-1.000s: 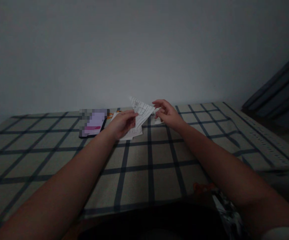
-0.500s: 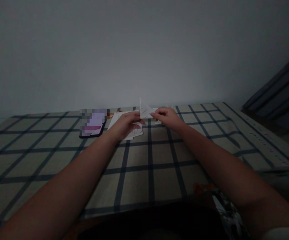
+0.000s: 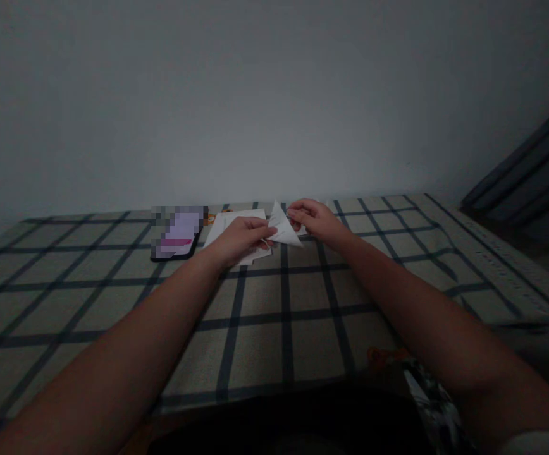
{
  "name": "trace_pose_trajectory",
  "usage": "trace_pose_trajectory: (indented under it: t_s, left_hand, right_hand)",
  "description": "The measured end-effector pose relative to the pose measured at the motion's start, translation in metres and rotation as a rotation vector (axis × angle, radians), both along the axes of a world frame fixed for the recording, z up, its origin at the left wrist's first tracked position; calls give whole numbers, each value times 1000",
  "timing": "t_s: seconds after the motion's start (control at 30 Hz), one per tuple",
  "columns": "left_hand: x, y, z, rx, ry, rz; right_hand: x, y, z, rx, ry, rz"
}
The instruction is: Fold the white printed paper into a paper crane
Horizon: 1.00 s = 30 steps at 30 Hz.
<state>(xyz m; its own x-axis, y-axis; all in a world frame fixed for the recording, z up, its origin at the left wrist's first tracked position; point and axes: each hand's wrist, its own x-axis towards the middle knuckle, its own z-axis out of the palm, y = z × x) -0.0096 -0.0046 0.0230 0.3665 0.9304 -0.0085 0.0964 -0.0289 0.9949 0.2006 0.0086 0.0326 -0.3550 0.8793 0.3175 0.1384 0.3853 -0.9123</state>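
A white sheet of paper folded into a triangle [image 3: 284,231] is tilted up above the cloth, with faint print on its face. My left hand [image 3: 243,237] pinches its left side between thumb and fingers. Just beyond the paper's right edge is my right hand [image 3: 317,220], fingers loosely curled and slightly apart; it seems to hold nothing, though its fingertips are very close to the paper. Under and behind my left hand lie flat printed white sheets [image 3: 227,220]. Another small white piece of paper [image 3: 302,232] shows partly below my right hand.
A phone [image 3: 179,232] with a lit screen lies left of the sheets. The checked tablecloth [image 3: 260,316] covers the table up to a plain wall [image 3: 274,95]. A dark curtain [image 3: 535,170] hangs at the far right.
The folded paper has turned, and its point now leans down to the right. My right fingers have come off its edge, while my left thumb has moved onto its face.
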Motion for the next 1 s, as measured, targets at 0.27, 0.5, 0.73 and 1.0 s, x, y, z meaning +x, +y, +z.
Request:
trace_pose_trajectory:
  t_s: [0.27,0.5,0.73,1.0]
  left_hand:
    - [4,-12,7,-27,108,-74]
    - [1,1,-3,37,-44,67]
    - [-1,3,-6,70,-33,82]
    - [1,8,-7,35,-196,172]
  right_hand:
    - [-1,-4,2,24,-61,42]
    - [4,0,0,-41,1,-17]
    - [4,1,-1,-67,-11,29]
    - [3,0,1,-57,-7,-8]
